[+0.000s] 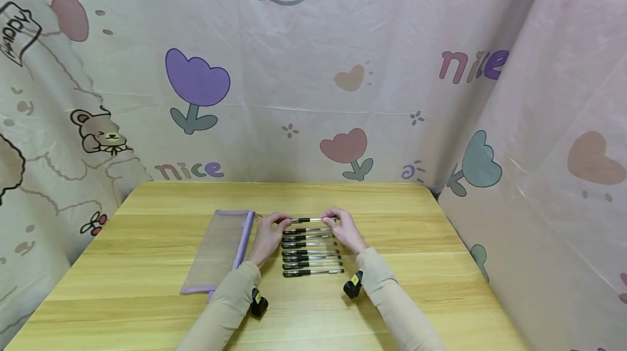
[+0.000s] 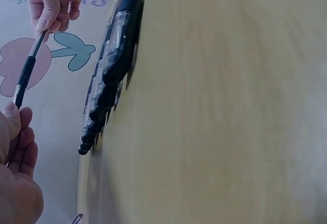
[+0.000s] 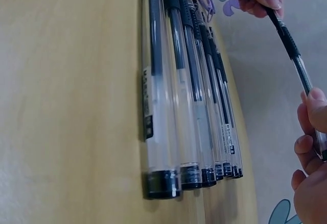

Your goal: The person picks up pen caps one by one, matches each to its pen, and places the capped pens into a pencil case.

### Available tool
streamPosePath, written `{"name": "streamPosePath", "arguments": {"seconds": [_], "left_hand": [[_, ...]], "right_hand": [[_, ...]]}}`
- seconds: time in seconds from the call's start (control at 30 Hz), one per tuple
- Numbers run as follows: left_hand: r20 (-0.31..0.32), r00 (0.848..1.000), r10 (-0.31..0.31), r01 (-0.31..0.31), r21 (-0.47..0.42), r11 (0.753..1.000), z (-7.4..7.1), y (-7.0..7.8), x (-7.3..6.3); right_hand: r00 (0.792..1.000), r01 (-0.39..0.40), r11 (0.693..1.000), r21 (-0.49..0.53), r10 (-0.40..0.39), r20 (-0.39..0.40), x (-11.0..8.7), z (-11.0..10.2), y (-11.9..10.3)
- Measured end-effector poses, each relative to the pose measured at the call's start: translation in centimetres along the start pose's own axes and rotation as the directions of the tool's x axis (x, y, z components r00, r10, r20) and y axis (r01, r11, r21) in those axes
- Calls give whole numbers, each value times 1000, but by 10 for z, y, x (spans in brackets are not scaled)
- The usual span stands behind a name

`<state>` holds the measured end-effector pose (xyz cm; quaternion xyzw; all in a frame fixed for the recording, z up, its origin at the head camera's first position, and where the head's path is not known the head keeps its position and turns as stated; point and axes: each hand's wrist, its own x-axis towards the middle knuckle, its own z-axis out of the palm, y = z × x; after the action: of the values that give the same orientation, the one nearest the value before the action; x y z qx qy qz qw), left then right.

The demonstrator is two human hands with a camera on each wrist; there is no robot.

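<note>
Between my two hands a clear gel pen with a black grip [image 1: 305, 220] is held level above the far end of a row of pens. My left hand [image 1: 268, 234] pinches its black capped end between thumb and fingers. At the other end my right hand [image 1: 344, 231] pinches the clear barrel near its tail. Below it, several matching pens [image 1: 313, 272] lie side by side on the table, caps to the left. In the left wrist view the held pen [image 2: 26, 73] is apart from the row [image 2: 120, 45]. The right wrist view shows the row's clear barrels [image 3: 163, 106] up close.
A mesh zip pouch [image 1: 215, 256] with purple edges lies flat to the left of the pens, beside my left forearm. The wooden table [image 1: 416, 285] reaches back to a printed cloth curtain [image 1: 274, 149]. Black wrist cameras [image 1: 354, 284] sit on both sleeves.
</note>
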<state>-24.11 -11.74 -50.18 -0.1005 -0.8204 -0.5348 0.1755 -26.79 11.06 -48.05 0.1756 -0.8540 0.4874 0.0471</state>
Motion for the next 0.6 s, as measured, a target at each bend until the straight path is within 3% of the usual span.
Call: {"name": "streamPosePath", "arguments": {"seconds": [0.47,0.6], "left_hand": [[-31,996,82,-82,3,997,2,0,-2],[-33,996,78,-78,-11,997,1,0,-2]], "right_hand": [[1000,-22,999,39,21,14,1,-4,-4],[1000,-19,998,53,18,21,3,-5,-4]]}}
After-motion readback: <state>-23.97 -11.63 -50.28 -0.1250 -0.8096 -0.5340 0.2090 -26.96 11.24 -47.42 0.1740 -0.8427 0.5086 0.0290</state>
